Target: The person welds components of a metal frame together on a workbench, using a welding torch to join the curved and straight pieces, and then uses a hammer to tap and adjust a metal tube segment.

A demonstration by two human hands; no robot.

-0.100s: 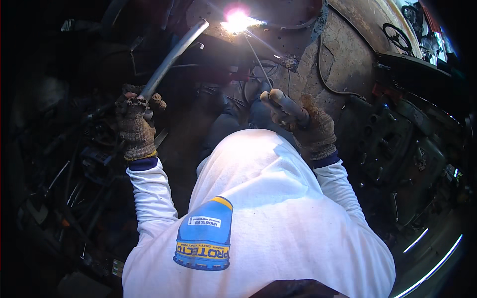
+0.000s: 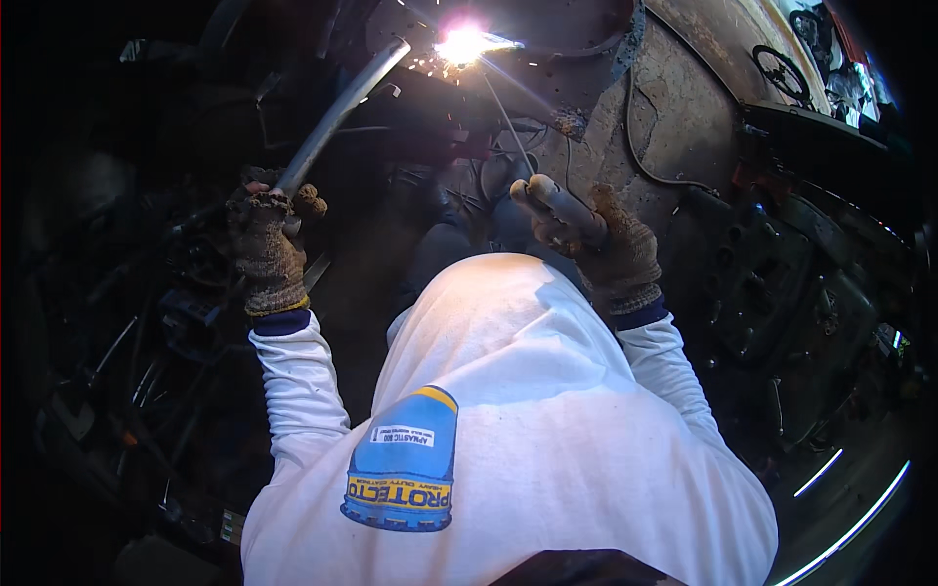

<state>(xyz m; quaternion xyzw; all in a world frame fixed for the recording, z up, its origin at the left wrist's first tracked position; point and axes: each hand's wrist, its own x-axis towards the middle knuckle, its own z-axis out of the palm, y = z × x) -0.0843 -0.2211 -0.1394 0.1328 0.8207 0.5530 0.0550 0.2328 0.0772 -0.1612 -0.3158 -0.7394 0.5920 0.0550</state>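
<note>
My left hand [image 2: 269, 244], in a worn knitted work glove, is closed around the lower end of a grey metal pipe [image 2: 342, 117]. The pipe slants up and to the right, its far end close to the left of a bright welding arc [image 2: 463, 46]. In my right hand [image 2: 616, 249], gloved the same way, is a welding electrode holder [image 2: 576, 213]. A thin electrode [image 2: 508, 122] runs from it up to the arc. The arc burns on a dark metal workpiece [image 2: 576, 83] and throws sparks. Glare hides the electrode's tip and the exact contact spot.
A cable [image 2: 640, 161] curves over a stained metal sheet [image 2: 674, 107] at the right. Greasy machine parts [image 2: 772, 254] lie right of my right hand. Dim clutter, with a blue part [image 2: 191, 308] in it, fills the left side. A dark handwheel [image 2: 782, 73] stands far right.
Sparks spread wider to the left and below the arc, and the glow has shifted slightly. My right hand has edged a little left; my left hand and the pipe look still.
</note>
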